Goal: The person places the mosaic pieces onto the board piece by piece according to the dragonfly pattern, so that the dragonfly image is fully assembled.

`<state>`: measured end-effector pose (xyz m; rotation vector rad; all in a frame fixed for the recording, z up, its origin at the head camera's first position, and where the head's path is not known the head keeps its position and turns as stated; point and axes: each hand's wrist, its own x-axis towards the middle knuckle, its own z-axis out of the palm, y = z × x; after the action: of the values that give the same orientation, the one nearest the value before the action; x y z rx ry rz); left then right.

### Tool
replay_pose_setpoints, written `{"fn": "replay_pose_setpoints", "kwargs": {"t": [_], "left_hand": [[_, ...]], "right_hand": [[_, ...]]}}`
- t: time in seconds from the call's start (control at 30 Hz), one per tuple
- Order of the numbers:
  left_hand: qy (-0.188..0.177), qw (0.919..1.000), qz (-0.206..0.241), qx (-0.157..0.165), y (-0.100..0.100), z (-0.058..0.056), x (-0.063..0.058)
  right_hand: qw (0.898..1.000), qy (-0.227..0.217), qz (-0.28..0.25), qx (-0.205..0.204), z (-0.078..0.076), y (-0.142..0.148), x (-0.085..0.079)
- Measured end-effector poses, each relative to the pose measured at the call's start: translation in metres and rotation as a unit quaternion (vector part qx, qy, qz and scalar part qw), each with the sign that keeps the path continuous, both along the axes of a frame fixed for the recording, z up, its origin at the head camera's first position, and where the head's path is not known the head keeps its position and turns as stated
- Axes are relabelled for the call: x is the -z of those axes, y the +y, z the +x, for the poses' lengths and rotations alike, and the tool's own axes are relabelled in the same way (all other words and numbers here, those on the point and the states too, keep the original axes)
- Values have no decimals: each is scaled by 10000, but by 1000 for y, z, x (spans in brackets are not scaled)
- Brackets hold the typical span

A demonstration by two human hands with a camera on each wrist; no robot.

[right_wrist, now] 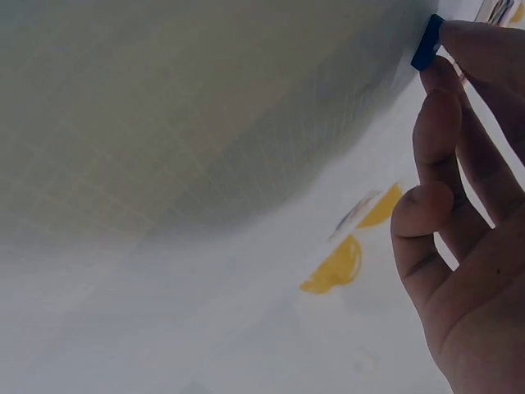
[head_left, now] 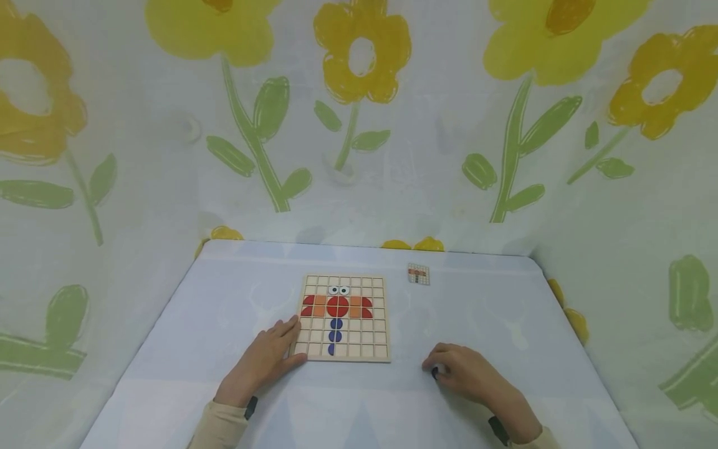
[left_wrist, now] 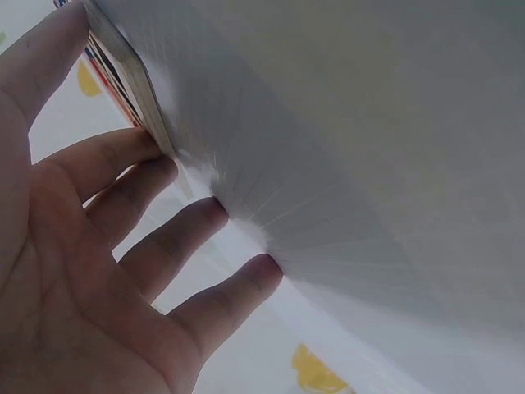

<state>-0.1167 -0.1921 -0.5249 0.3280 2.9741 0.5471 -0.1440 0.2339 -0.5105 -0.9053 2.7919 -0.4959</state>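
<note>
A square wooden grid board [head_left: 373, 337] lies on the table in the head view. Set in it are two eye pieces [head_left: 339, 290], a red circle [head_left: 338, 306] of several parts, orange squares [head_left: 356, 302], red rounded pieces [head_left: 367, 312] and a column of blue rounded pieces [head_left: 335, 336]. My left hand [head_left: 268, 357] rests at the board's left edge, thumb by the near corner; fingertips touch the board's side [left_wrist: 146, 90] in the left wrist view. To the right of the board, my right hand [head_left: 462, 372] pinches a small blue piece [right_wrist: 427, 43] between thumb and fingertip.
Behind the board, to its right, lies a small pattern card [head_left: 418, 274] showing a similar red and blue figure on a grid. White cloth walls [head_left: 426, 187] with printed yellow flowers enclose the pale table [head_left: 224, 287] at the back and sides.
</note>
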Motion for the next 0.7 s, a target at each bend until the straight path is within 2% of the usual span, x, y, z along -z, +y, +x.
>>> {"fn": "replay_pose_setpoints", "kwargs": {"t": [0.2,0.33,0.7], "left_hand": [[28,10000,5,6,-1,0,2],[52,10000,-14,20,-1,0,2],[38,9998,-175,-32,0,-1,5]], "right_hand": [[10000,-16,-17,-43,2,2,1],[10000,14,14,75,1,1,3],[9960,604,297,581,-1,-8,8]]}}
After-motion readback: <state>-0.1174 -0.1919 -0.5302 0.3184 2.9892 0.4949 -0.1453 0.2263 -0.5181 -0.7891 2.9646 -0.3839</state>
